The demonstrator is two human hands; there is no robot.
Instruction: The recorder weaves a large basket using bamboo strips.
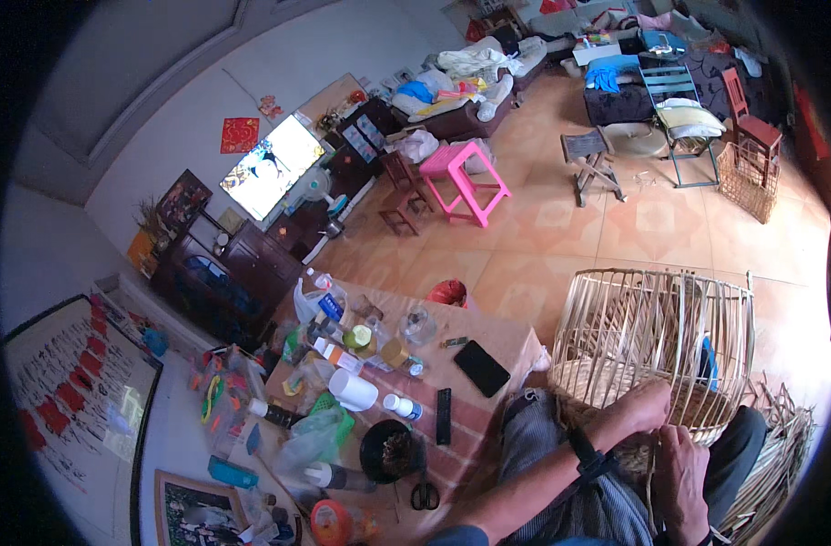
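Observation:
A half-woven basket (653, 314) of pale bamboo strips lies on its side across my lap, its bare strips pointing away from me and its woven part near me. My left hand (646, 407) reaches over its near side with closed fingers; what they pinch is hidden. Just below, my right hand (680, 469) is closed on a thin bamboo strip (651, 478) that hangs down beside it. The fingertips of both hands almost meet at the basket's near end. A dark band circles my left wrist.
Left of me stands a cluttered table (466, 437) with a black phone (481, 369), a remote (444, 416), scissors (425, 496), a black bowl (385, 450) and several bottles. Loose strips (780, 446) lie on the floor at right. Farther off are a pink stool (458, 166) and chairs.

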